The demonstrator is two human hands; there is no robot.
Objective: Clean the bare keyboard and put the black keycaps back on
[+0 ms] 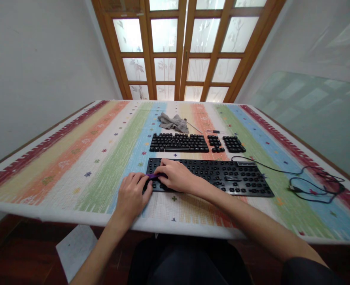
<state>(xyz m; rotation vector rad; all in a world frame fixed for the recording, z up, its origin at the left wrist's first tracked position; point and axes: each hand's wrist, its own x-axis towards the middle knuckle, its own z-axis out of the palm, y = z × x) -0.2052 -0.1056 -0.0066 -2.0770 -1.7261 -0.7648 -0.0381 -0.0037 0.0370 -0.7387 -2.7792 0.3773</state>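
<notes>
A black keyboard frame [222, 176] with its keycaps off lies near the table's front edge. My right hand [176, 175] rests over its left end, fingers curled around a small purple tool [153, 176]. My left hand [131, 196] sits at the frame's left corner, fingers curled and touching the same purple tool. Behind the frame, the removed black keycaps [179, 142] lie laid out in keyboard order, with two smaller keycap groups [228, 143] to the right.
A crumpled grey cloth [173, 122] lies at the back with a thin tool [194, 126] and a screwdriver [214, 131] beside it. The keyboard's black cable [311, 184] coils at the right. The striped tablecloth [74, 158] covers the table; wooden glass doors stand beyond.
</notes>
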